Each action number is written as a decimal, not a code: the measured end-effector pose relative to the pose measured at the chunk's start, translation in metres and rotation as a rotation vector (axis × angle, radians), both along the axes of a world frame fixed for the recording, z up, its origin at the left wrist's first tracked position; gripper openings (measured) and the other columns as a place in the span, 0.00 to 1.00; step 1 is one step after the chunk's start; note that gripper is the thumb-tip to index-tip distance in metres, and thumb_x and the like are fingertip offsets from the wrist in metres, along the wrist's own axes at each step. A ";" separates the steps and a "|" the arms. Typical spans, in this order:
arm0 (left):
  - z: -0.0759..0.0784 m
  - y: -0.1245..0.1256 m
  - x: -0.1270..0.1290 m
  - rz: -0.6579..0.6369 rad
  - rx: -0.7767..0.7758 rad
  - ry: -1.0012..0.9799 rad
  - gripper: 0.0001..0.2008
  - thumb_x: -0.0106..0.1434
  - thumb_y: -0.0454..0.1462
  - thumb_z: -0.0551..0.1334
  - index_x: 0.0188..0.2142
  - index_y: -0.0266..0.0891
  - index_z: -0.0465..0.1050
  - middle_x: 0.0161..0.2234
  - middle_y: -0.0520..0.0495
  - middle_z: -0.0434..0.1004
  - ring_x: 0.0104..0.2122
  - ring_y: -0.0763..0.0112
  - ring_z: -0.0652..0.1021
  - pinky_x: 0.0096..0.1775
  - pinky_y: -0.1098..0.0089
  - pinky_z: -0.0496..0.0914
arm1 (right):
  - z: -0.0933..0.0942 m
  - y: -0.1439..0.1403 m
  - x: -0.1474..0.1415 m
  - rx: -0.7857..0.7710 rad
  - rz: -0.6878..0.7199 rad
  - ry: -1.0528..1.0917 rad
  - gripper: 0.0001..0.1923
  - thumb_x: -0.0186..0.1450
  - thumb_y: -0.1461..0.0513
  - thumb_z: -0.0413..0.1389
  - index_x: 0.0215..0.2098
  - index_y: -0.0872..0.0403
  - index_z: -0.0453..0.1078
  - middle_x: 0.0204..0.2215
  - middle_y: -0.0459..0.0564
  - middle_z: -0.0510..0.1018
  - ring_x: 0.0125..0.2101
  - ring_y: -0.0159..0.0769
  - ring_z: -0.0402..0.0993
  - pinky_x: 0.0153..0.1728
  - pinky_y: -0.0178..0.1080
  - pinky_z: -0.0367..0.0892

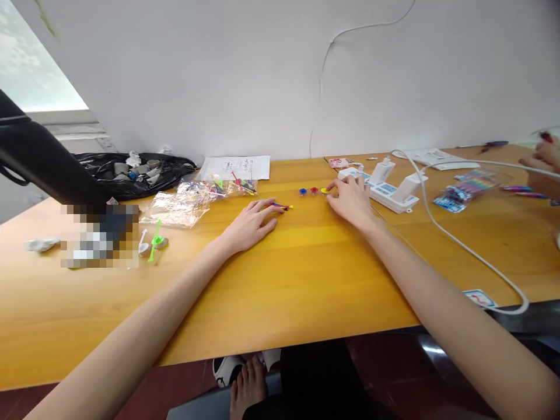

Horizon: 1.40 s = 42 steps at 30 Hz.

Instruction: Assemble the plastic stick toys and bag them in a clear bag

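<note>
Touching yellow disc (324, 191), right hand (350, 201); left hand (250, 224) seemingly covers sticks (282, 206).

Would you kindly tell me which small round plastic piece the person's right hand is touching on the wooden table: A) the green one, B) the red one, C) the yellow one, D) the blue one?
C: the right hand has its fingertips on the small yellow round plastic piece, at the right end of a row after the blue piece and the red piece.

Three small round plastic discs in a row on the yellow wooden table, blue disc (302, 191) at 9 o'clock, red disc (314, 190) middle, yellow disc (324, 190) at 3 o'clock under fingertips, thin multicoloured plastic sticks (282, 205) lying flat, at 8 o'clock of the row.
</note>
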State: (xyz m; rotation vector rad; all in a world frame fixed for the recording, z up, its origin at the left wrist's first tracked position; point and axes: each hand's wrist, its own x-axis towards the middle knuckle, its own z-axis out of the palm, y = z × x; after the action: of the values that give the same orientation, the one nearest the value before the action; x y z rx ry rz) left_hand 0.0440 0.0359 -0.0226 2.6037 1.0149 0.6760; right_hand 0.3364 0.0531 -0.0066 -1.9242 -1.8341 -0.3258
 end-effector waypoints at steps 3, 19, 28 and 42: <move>0.000 0.000 0.000 0.009 0.002 0.013 0.19 0.74 0.43 0.51 0.60 0.48 0.69 0.67 0.45 0.63 0.67 0.57 0.62 0.68 0.52 0.54 | -0.002 0.002 0.005 -0.063 0.002 0.042 0.16 0.66 0.63 0.54 0.49 0.56 0.76 0.50 0.63 0.75 0.54 0.58 0.66 0.52 0.53 0.65; -0.001 0.000 0.001 0.052 0.021 0.050 0.20 0.73 0.43 0.51 0.61 0.49 0.70 0.66 0.45 0.64 0.67 0.56 0.62 0.68 0.52 0.56 | 0.001 0.009 0.005 0.154 0.138 0.126 0.11 0.62 0.68 0.54 0.41 0.58 0.75 0.41 0.60 0.77 0.49 0.53 0.70 0.52 0.51 0.66; -0.002 -0.001 0.001 0.060 0.078 -0.127 0.19 0.70 0.40 0.57 0.60 0.49 0.69 0.66 0.44 0.62 0.67 0.54 0.61 0.67 0.50 0.56 | 0.017 -0.021 -0.062 0.183 0.773 0.407 0.07 0.65 0.66 0.56 0.41 0.53 0.73 0.40 0.51 0.75 0.37 0.37 0.74 0.44 0.42 0.73; 0.008 -0.003 0.006 -0.130 -0.497 -0.695 0.14 0.64 0.45 0.66 0.45 0.39 0.76 0.48 0.42 0.81 0.48 0.58 0.81 0.53 0.58 0.73 | 0.013 -0.035 -0.079 0.031 1.105 0.373 0.14 0.65 0.67 0.57 0.48 0.48 0.72 0.45 0.50 0.76 0.47 0.42 0.72 0.48 0.46 0.73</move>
State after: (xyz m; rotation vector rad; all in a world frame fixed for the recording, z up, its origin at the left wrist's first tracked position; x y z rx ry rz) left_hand 0.0497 0.0329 -0.0151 1.7810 0.6684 1.0322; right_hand 0.2577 0.0179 0.0061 -0.6463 -2.2436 0.3429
